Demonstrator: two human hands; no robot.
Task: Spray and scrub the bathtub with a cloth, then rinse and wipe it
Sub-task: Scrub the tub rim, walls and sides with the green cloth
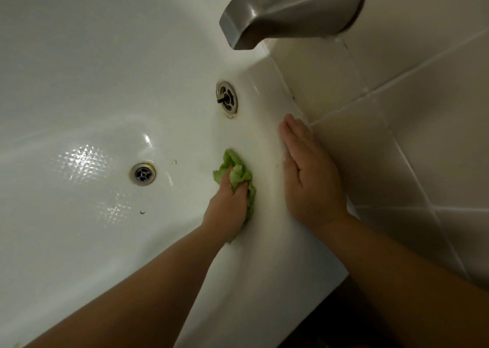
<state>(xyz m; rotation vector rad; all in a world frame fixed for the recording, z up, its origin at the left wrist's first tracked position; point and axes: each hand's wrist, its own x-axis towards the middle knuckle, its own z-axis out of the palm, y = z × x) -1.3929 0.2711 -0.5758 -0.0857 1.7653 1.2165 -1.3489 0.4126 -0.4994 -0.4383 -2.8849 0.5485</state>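
Here a crumpled green cloth (239,181) is clenched in the left hand (227,210) against the white bathtub (105,83) wall; the right hand (309,181) is laid flat, released, on the rim.

Your white bathtub (92,88) carries the crumpled green cloth (239,175) against its inner end wall, and your right hand (309,178) lies flat on its rim.
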